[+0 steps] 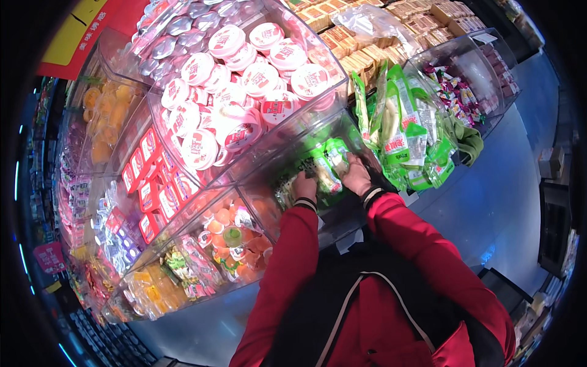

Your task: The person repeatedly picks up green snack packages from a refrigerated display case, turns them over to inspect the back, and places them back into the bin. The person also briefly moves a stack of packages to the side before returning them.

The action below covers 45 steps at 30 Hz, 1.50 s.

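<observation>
Both arms, in red sleeves with striped cuffs, reach into a clear plastic bin (341,225) of green snack packets. My left hand (304,186) is low in the bin, beside a green-and-clear packet (326,175) and dark-speckled packets (280,187); its fingertips are hidden. My right hand (357,175) touches another green packet (337,153) at the right side of the bin, fingers bent over it; how firmly it grips cannot be told. A heap of green-and-white packets (396,137) lies just right of the bin.
Pink-lidded cups (261,78) fill a larger clear bin behind. Red-lidded tubs (149,195) and jelly cups (234,236) lie in bins to the left. Behind the heap are stacked wrapped bars (367,59); wrapped candies (451,91) and a green cloth (468,140) are at the right.
</observation>
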### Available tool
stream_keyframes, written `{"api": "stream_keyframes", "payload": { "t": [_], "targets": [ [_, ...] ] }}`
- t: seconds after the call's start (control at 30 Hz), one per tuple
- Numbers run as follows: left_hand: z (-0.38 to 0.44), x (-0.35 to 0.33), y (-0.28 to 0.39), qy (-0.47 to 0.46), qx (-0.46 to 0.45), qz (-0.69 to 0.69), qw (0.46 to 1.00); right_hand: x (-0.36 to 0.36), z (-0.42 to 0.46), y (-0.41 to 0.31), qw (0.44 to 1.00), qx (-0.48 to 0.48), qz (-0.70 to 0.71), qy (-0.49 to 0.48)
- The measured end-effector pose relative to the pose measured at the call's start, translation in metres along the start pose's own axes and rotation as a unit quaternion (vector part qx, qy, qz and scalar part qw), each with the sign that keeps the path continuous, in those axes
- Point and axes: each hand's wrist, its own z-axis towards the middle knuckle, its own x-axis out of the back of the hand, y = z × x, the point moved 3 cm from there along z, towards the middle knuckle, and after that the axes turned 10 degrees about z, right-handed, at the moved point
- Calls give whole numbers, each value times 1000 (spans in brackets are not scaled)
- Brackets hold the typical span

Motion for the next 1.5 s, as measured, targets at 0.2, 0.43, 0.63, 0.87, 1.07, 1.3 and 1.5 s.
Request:
{"api": "stream_keyframes", "payload": {
  "t": [0.2,0.43,0.63,0.87,1.07,1.3,1.5],
  "targets": [
    [-9,9,22,47,19,272,961,9,-13,2,999,26,-43,-17],
    [-65,39,88,51,-12,523,851,25,-35,-13,987,-1,-114,-110],
    [-69,43,76,16,-33,505,863,24,-48,-12,990,51,-103,-86],
    [-96,31,111,86,-297,176,935,109,-139,-62,951,291,65,-83],
    [-178,-8,262,25,-521,154,839,166,-163,-45,947,252,194,49],
    [-153,-68,347,108,-467,484,732,175,-171,-34,937,250,242,41],
    [-142,-43,355,140,-412,415,799,179,-171,-30,921,270,277,39]
  ]
}}
